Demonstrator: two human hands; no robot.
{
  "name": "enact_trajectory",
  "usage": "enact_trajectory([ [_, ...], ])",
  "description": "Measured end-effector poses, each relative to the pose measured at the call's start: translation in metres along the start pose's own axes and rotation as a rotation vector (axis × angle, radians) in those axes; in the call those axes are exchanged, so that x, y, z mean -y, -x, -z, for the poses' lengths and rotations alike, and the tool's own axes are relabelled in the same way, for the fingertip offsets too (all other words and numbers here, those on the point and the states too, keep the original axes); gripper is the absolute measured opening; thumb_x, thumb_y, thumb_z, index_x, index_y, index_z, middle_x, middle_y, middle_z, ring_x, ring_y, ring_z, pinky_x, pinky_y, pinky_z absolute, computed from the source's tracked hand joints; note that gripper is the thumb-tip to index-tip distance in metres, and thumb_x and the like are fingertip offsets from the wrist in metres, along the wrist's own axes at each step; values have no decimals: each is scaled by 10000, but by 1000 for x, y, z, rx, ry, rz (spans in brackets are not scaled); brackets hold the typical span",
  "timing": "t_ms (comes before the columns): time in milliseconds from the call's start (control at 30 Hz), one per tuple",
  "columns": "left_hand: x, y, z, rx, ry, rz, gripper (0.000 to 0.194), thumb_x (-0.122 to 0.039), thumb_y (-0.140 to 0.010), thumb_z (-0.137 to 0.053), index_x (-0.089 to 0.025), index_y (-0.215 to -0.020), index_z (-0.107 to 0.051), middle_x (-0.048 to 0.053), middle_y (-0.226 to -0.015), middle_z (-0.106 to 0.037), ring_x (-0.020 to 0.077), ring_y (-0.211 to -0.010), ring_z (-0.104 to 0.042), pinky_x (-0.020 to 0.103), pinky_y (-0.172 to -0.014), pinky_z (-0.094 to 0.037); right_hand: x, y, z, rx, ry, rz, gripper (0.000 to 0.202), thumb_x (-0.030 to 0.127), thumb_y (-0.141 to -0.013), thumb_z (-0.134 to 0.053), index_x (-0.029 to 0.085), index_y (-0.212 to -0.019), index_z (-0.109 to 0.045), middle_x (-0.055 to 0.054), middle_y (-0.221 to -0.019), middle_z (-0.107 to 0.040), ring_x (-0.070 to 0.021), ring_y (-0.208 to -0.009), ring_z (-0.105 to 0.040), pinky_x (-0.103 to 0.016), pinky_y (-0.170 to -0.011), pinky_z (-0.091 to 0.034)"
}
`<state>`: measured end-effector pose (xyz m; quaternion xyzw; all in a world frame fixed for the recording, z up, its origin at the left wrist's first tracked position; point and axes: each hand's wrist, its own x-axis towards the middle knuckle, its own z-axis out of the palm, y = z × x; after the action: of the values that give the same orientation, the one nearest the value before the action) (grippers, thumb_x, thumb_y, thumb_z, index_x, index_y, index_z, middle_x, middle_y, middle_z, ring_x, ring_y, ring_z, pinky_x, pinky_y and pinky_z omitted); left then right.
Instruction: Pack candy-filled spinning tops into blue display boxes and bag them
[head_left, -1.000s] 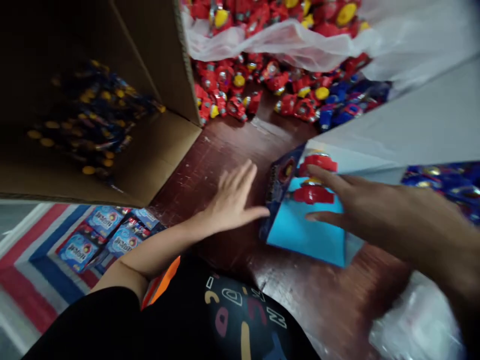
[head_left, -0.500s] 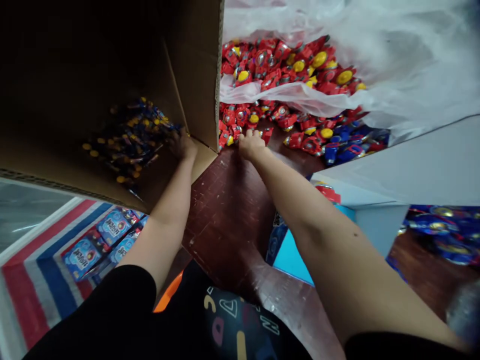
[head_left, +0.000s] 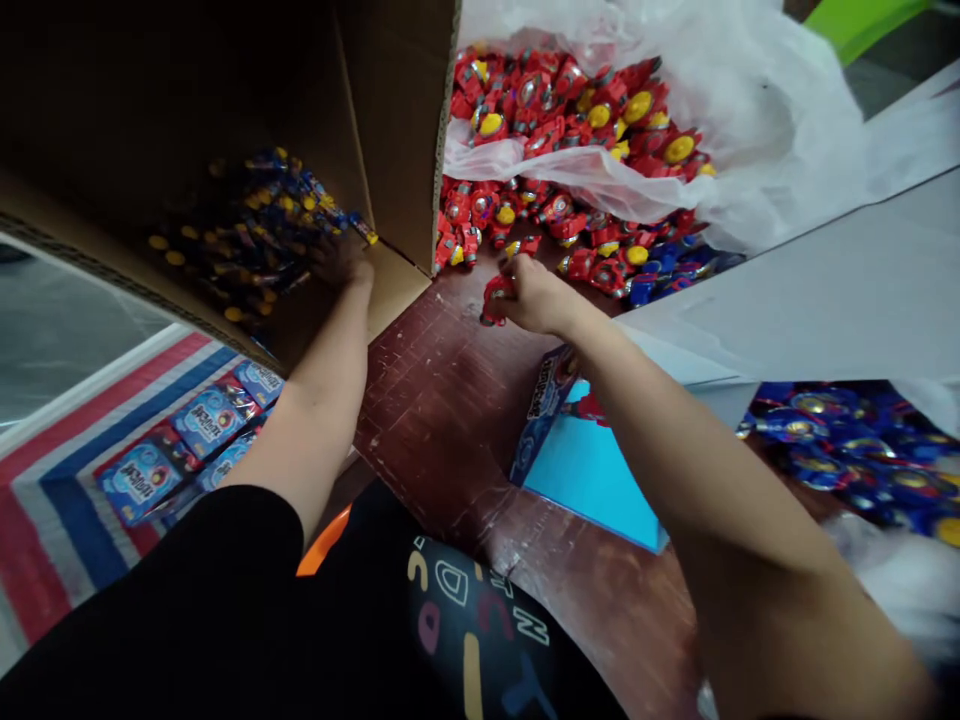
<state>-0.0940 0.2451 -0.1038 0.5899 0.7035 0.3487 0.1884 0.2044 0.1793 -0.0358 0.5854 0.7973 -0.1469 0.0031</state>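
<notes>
My right hand [head_left: 536,295] is closed around a small red toy [head_left: 495,300], held just above the dark red tabletop [head_left: 442,370]. Behind it spreads a pile of red toys with yellow discs [head_left: 540,95], partly covered by white plastic sheeting. My left hand [head_left: 341,262] reaches into a big cardboard box [head_left: 405,285], at the edge of a heap of blue and yellow pieces [head_left: 262,235]. Shadow and blur hide its fingers. Below my right forearm lies an open display box with a bright blue inside [head_left: 592,480]; a red piece [head_left: 589,408] is in it.
Wrapped blue printed boxes [head_left: 210,420] lie on a striped sheet [head_left: 45,520] at the left. At right, a white panel [head_left: 810,290] stands before a pile of blue toys [head_left: 862,450]. A green object [head_left: 862,25] shows at the top right.
My right hand has drawn back from the red pile, now with a red toy in it. The left hand stays in the cardboard box. The view has shifted slightly.
</notes>
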Motion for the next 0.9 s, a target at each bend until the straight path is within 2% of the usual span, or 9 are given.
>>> enact_trajectory([
  [100,-14,26,8,-44,70,160,484,-372,-1003,-695,-88,-1393,-662,303,-1470,-614,440,-1482,-459,698,-1150,-413,-1,56,15,-125,-402,124,697,446,-952,-656,135,-1520,-400,-159,-1250,-675,-257,-949,-711,-439,-820,-632],
  [167,-28,64,9,14,136,109,383,-269,-963,-722,-116,-1312,-687,236,-1422,-664,375,-1421,-537,619,-1205,-425,-8,100,19,-102,-620,229,728,488,-985,-603,222,-1580,-279,-121,-1293,-661,-223,-906,-723,-391,-720,-632],
  [300,-56,169,10,436,669,-43,332,-218,-893,-798,-194,-1198,-668,70,-1210,-744,219,-1127,-711,419,-1081,-587,-27,176,12,-142,-791,317,516,490,-1001,-662,283,-1423,-450,-82,-1179,-668,-236,-968,-726,-396,-781,-637],
  [400,-77,232,13,733,1170,311,394,-202,-808,-918,-215,-1058,-614,-5,-1122,-749,185,-1068,-759,360,-993,-650,-31,205,-7,-377,-722,400,466,464,-925,-810,264,-1252,-546,-119,-1293,-635,-302,-1218,-662,-487,-1021,-593],
  [467,-89,255,11,845,1318,518,434,-175,-786,-956,-209,-1025,-595,-27,-1087,-760,160,-1055,-777,324,-990,-662,-31,213,-21,-463,-693,459,491,432,-907,-855,268,-1246,-542,-107,-1288,-628,-301,-1245,-635,-499,-1070,-559],
  [533,-96,265,7,959,1331,543,424,-220,-812,-967,-200,-1030,-605,-13,-1054,-780,157,-1007,-796,306,-962,-673,-30,217,-31,-483,-682,500,468,398,-934,-843,273,-1260,-533,-87,-1241,-628,-273,-1199,-635,-474,-1045,-558],
  [700,-100,259,8,1235,1026,76,325,-401,-1009,-798,-149,-1194,-710,60,-872,-799,129,-689,-751,201,-638,-603,-30,229,-39,-483,-720,546,466,344,-946,-842,280,-1268,-512,-64,-1198,-613,-239,-1155,-620,-436,-1001,-556],
  [767,-101,255,14,1169,895,-164,287,-364,-1023,-778,-134,-1191,-742,63,-868,-801,99,-654,-707,183,-621,-564,-25,236,-41,-518,-796,515,486,342,-919,-873,289,-1239,-511,-48,-1168,-604,-232,-1121,-623,-432,-981,-564],
  [900,-99,250,14,823,649,-741,316,-281,-981,-819,-155,-1257,-731,73,-1011,-809,131,-810,-743,220,-735,-591,-10,252,-49,-433,-1026,295,485,346,-921,-874,290,-1218,-495,-38,-1162,-598,-199,-991,-664,-388,-869,-606],
])
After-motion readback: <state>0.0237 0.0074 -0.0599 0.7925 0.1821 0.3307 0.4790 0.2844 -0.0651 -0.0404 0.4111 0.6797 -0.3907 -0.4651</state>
